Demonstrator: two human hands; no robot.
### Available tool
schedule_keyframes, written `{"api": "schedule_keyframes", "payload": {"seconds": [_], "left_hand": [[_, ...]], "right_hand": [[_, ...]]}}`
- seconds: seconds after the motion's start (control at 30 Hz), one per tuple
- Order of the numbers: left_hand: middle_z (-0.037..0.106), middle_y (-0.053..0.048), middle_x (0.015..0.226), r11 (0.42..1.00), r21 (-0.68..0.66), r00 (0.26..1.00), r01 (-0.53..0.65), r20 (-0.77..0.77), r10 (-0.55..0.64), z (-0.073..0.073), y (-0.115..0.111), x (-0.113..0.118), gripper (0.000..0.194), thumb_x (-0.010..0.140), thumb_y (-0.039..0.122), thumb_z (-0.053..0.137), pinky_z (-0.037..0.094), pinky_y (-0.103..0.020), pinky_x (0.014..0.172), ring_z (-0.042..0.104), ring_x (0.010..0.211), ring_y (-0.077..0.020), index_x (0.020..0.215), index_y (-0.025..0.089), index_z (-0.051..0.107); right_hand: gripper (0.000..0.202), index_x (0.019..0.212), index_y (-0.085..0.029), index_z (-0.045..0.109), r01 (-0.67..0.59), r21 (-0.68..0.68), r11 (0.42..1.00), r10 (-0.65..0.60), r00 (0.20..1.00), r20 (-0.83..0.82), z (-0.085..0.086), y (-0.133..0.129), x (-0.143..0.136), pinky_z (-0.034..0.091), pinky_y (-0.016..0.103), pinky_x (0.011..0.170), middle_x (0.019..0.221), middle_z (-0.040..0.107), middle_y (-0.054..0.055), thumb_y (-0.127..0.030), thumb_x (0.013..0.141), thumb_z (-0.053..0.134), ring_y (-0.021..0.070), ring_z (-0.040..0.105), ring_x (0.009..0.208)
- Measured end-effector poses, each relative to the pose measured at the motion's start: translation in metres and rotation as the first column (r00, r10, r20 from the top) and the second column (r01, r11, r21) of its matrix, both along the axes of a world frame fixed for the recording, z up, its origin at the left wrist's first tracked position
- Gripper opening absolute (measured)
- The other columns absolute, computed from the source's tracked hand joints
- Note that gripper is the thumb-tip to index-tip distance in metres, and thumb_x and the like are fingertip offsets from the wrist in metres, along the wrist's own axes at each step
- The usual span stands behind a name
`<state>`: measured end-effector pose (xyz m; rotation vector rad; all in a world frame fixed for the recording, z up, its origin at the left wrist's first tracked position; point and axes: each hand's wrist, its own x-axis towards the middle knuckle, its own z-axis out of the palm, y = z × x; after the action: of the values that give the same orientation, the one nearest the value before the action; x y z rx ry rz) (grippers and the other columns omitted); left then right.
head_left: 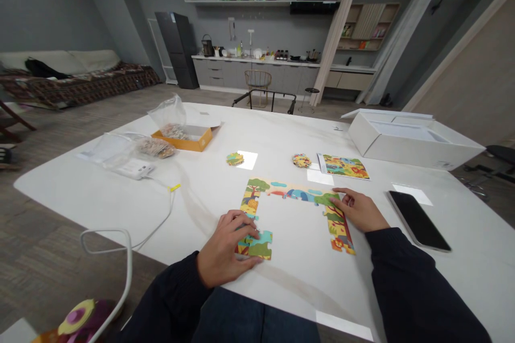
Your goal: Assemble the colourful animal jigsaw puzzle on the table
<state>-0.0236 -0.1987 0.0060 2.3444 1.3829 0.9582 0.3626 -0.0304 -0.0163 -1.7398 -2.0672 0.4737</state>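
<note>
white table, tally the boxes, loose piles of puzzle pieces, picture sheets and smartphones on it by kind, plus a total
Boxes: 2 (orange box, white box)
Loose puzzle-piece piles: 2 (left pile, right pile)
Picture sheets: 1 (animal picture sheet)
Smartphones: 1 (black-screened smartphone)
Total: 6

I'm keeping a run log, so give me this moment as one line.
left hand: on left side of puzzle frame | right hand: at its upper right corner | frame: near side open | phone: beside right forearm

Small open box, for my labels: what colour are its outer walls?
Orange-yellow box, clearest in head view.
</note>
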Motion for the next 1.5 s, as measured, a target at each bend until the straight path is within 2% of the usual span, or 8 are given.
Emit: {"api": "schedule_keyframes", "payload": {"seconds": [0.13,0.33,0.7,0.97,1.13,1.37,1.5], "left_hand": [[0.070,-0.007,0.107,1.000,-0.031,1.000,-0.004,-0.004,0.003,-0.0011,-0.0005,-0.0010,0.043,0.069,0.026,0.090,0.048,-0.051,0.099,0.058,0.115,-0.0320,0.105,0.026,0.066],[0.069,-0.007,0.113,0.999,-0.035,1.000,-0.001,-0.004,0.001,-0.0032,-0.0001,-0.0022,0.042,0.067,0.026,0.091,0.046,-0.050,0.102,0.057,0.118,-0.0320,0.102,0.026,0.068],[0.070,-0.007,0.107,0.999,-0.038,0.997,0.029,0.074,-0.026,0.0043,-0.0007,-0.0014,0.038,0.071,0.022,0.088,0.047,-0.046,0.102,0.057,0.114,-0.0289,0.103,0.024,0.067],[0.068,-0.005,0.096,0.999,-0.039,0.992,-0.015,0.127,0.019,0.0042,-0.0032,-0.0005,0.036,0.069,0.007,0.082,0.053,-0.040,0.093,0.059,0.103,-0.0257,0.095,0.022,0.061],[0.068,-0.005,0.095,1.000,-0.028,0.992,-0.010,0.129,0.014,0.0038,-0.0030,-0.0004,0.032,0.070,0.007,0.080,0.056,-0.038,0.090,0.062,0.100,-0.0244,0.093,0.022,0.063],[0.069,-0.007,0.091,1.000,0.011,0.987,0.021,0.157,-0.022,0.0003,-0.0040,-0.0021,0.016,0.080,0.011,0.073,0.059,-0.036,0.083,0.066,0.095,-0.0226,0.089,0.021,0.066],[0.067,-0.006,0.084,0.999,0.042,0.987,0.034,0.153,-0.040,-0.0009,-0.0038,-0.0026,0.014,0.083,0.009,0.069,0.058,-0.035,0.080,0.066,0.094,-0.0230,0.088,0.021,0.065]], "right_hand": [[0.058,0.121,-0.022,0.073,0.002,0.008,1.000,-0.002,1.000,0.000,-0.0008,0.0006,0.0005,0.045,0.033,0.066,0.072,0.066,0.002,-0.067,0.087,0.059,0.0208,0.060,0.065],[0.057,0.120,-0.023,0.074,0.002,0.013,1.000,-0.002,1.000,0.005,-0.0019,0.0012,0.0006,0.044,0.033,0.065,0.071,0.066,0.001,-0.067,0.086,0.059,0.0201,0.060,0.064],[0.058,0.119,-0.022,0.075,-0.002,0.037,0.999,0.002,1.000,0.002,-0.0013,0.0017,0.0004,0.045,0.033,0.064,0.070,0.067,0.002,-0.067,0.086,0.059,0.0206,0.060,0.063],[0.055,0.120,-0.023,0.074,0.005,0.014,1.000,-0.005,1.000,-0.005,-0.0021,0.0016,0.0007,0.045,0.033,0.066,0.072,0.067,0.001,-0.064,0.085,0.061,0.0204,0.061,0.065],[0.055,0.119,-0.023,0.074,0.006,0.024,1.000,-0.006,1.000,-0.007,-0.0011,0.0009,-0.0001,0.045,0.033,0.066,0.072,0.066,0.001,-0.064,0.085,0.061,0.0200,0.060,0.064],[0.056,0.119,-0.022,0.074,0.007,0.028,1.000,-0.007,1.000,-0.016,0.0000,0.0001,-0.0012,0.044,0.033,0.065,0.071,0.065,0.002,-0.064,0.085,0.060,0.0200,0.059,0.063],[0.057,0.119,-0.022,0.074,0.005,0.024,1.000,-0.004,1.000,-0.016,-0.0011,0.0011,-0.0002,0.045,0.033,0.066,0.071,0.065,0.002,-0.065,0.085,0.060,0.0206,0.060,0.065]]}}
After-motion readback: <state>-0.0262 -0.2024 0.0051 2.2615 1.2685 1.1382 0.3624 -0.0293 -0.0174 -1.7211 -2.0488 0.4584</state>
